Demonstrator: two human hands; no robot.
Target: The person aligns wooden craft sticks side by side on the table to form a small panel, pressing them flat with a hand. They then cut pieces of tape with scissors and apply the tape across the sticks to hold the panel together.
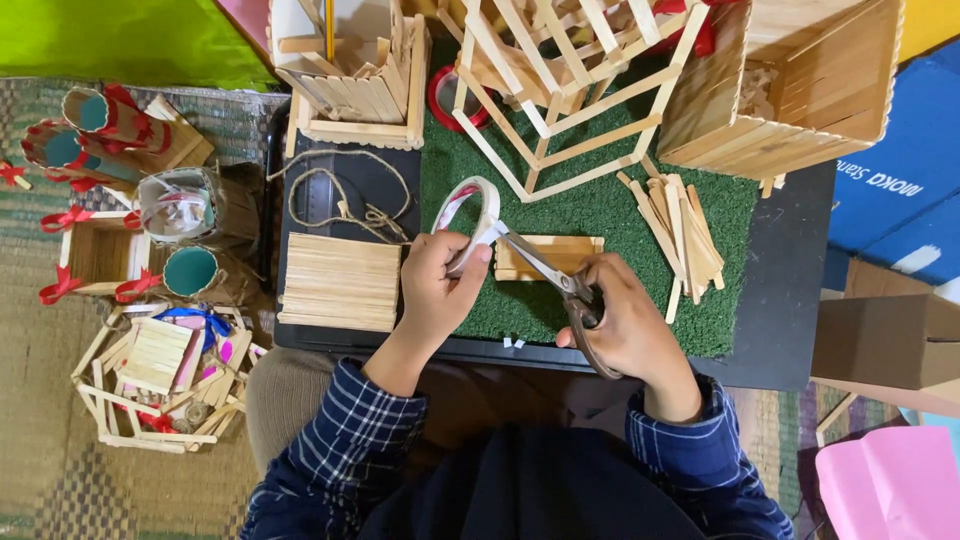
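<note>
My left hand [437,290] grips a white roll of tape [470,212] and holds a short strip of it out to the right. My right hand [628,325] is closed around the handles of metal scissors [548,270], whose blades point up-left and meet the tape strip. Just behind the blades a small panel of wooden craft sticks [560,255] lies on a green turf mat [580,210]. Two small white tape bits [513,343] lie at the mat's near edge.
A larger stick panel [340,281] and a twine coil [345,195] lie left on the black board. Loose sticks [682,235] lie right. Stick-built boxes and frames [560,80] stand behind. Decorated cups and stick baskets [150,260] sit on the woven mat. A cardboard box [885,340] stands right.
</note>
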